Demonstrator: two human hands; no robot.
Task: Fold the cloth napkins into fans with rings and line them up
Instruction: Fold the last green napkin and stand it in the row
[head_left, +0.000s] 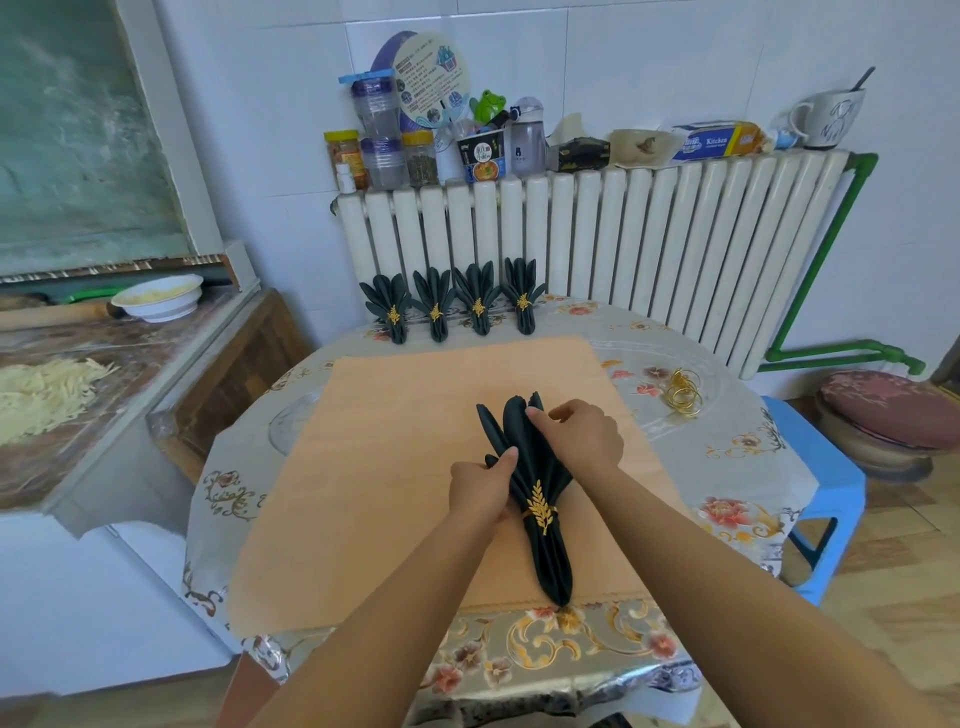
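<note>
A person's 2 bare arms reach forward over a round tabletop (727, 457) covered with a floral cloth. An orange mat (395, 441) lies across its middle. On the mat, slightly right of centre, lies a dark green pleated napkin (540, 545), its narrow end pointing toward the near edge and its pleats opening toward the far side. A gold leaf-shaped ring (540, 508) circles it around the middle.

The left hand (480, 491) grips the napkin's left pleats just above the ring, fingers curled around the fabric and thumb on top. The right hand (584, 436) pinches the upper right pleats near their tips with curled fingers.

At the far edge of the tabletop, 4 finished napkin fans (454, 306) stand in a row, each with a gold ring, just in front of a white radiator (623, 249). A small heap of spare gold rings (684, 392) lies on the tabletop to the right of the mat. Jars, bottles and a cup crowd the top of the radiator. A blue stool (826, 467) stands at the right.
</note>
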